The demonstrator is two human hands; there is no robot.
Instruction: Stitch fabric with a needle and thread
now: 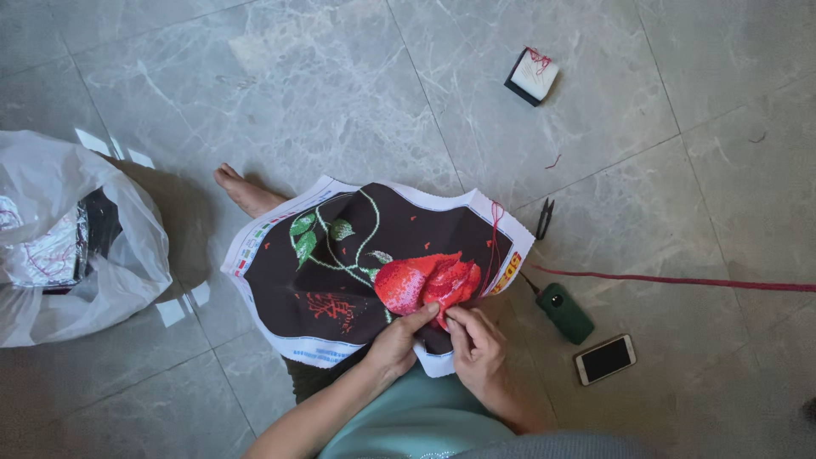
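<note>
While I sit on the grey marble floor (280, 76), the embroidery cloth (340, 280) lies draped over my lap, its long axis running from my left to my right and tilted a little, the right end farther from me. It is a dark fabric with a white border and a wavy, uneven outline. The stitched red rose (425, 282) sits towards the right, and its green stem and leaves (327, 234) climb away up and to the left. The rose looks dense and slightly raised against the flat ground.

My left hand (395, 344) pinches the near edge of the cloth just below the rose, thumb on top, fingers curled under. My right hand (478, 353) is just beside it, fingertips closed narrowly at the rose's lower edge; whether they hold a needle I cannot tell. A red thread (495, 234) hangs over the cloth's right edge.

My bare foot (242, 189) shows beyond the cloth. To my right lie small black snips (544, 218), a dark green rounded device (563, 313), a phone (605, 359) and a long red cord (680, 280). Farther off is a white card wound with red thread (533, 75). A crumpled white plastic bag (76, 246) sits well apart on my left.
</note>
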